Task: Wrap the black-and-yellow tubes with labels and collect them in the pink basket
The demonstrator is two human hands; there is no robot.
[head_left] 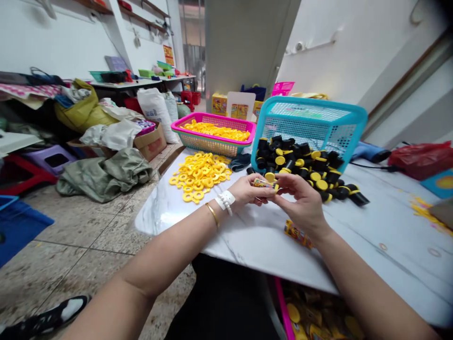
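My left hand (244, 189) is closed around a small tube (262, 183) with a colourful printed label, held above the white marbled table (226, 236). The fingers of my right hand (300, 200) pinch at the tube's right end, where some yellow shows. Under my right hand lies a yellow printed tube or sleeve (297, 234). To the left is a heap of flat yellow rings (203, 174). Just beyond my hands, black cylinders with yellow caps (300, 163) spill out of a tipped turquoise basket (361, 123).
A pink-rimmed basket (177, 127) of yellow pieces stands at the table's far left edge. A dark cloth (239, 162) lies beside it. On the right are a red plastic bag (424, 158) and a blue tool (370, 152). Below the table edge sits a pink-edged container (283, 309) with printed tubes.
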